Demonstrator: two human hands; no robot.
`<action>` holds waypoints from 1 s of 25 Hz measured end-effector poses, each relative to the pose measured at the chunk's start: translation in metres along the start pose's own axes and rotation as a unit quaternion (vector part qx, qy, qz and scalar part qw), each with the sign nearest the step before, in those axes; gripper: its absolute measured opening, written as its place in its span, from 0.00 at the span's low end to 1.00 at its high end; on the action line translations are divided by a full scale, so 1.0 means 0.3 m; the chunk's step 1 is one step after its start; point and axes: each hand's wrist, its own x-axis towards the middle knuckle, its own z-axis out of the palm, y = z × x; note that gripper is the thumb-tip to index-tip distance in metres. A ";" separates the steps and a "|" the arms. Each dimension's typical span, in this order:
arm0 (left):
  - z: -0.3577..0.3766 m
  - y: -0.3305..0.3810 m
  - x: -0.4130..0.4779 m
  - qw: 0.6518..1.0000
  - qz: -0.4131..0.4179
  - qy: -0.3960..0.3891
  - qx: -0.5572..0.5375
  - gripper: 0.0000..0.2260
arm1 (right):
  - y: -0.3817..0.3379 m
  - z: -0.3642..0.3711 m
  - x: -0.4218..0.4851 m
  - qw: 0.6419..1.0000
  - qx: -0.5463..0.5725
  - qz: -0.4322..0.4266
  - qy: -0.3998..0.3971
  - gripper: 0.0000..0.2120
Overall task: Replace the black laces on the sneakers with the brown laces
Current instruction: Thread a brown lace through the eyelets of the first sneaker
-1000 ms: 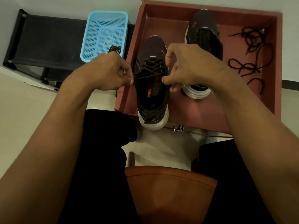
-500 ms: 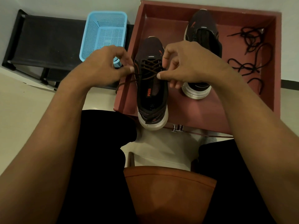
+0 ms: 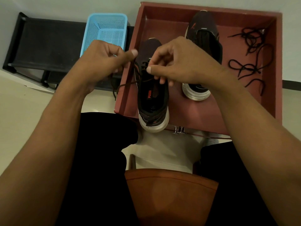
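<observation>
While sneaker (image 3: 153,98) sits in tray (image 3: 244,111), left hand (image 3: 101,61), right hand (image 3: 182,62) grips both pinch brown lace (image 3: 128,84).

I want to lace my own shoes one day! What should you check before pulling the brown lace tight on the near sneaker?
1. Grip: left hand holds the brown lace: ok.
2. Pinch: right hand pinches the lace at the near sneaker: ok.
3. Footing: the sneaker's heel sticks past the front edge of the red tray: not ok.
4. Clutter: black laces lie apart, near the tray's right wall: ok.
5. Lace ends even: cannot tell, one is hidden.
</observation>
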 end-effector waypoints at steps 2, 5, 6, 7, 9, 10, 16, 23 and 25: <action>0.007 0.026 -0.018 0.993 -0.023 -0.017 -0.117 0.17 | -0.018 0.019 0.002 0.998 0.038 -0.003 -0.049 0.08; 0.031 0.060 -0.029 0.978 -0.005 -0.075 -0.194 0.11 | -0.039 0.047 -0.002 0.989 0.093 -0.001 -0.119 0.12; 0.037 0.066 -0.030 0.976 0.006 -0.085 -0.202 0.09 | -0.044 0.053 -0.003 0.985 0.108 0.002 -0.134 0.12; 0.041 0.069 -0.029 0.975 0.014 -0.087 -0.205 0.08 | -0.047 0.058 -0.003 0.981 0.124 0.006 -0.146 0.11; 0.045 0.068 -0.023 0.976 0.023 -0.075 -0.204 0.07 | -0.043 0.054 -0.002 0.974 0.146 0.008 -0.174 0.09; 0.043 0.064 -0.021 0.977 0.023 -0.065 -0.203 0.07 | -0.037 0.044 -0.002 0.973 0.138 0.003 -0.185 0.10; 0.019 0.008 0.009 0.991 -0.017 -0.001 -0.134 0.09 | 0.030 -0.083 -0.012 0.985 0.092 0.030 -0.140 0.09; 0.059 -0.023 0.045 0.967 0.093 0.100 0.216 0.20 | 0.080 -0.105 0.009 0.993 0.111 0.044 0.019 0.09; 0.086 0.015 0.034 0.956 0.187 0.085 0.211 0.18 | 0.076 -0.097 0.015 0.993 0.107 0.043 0.019 0.05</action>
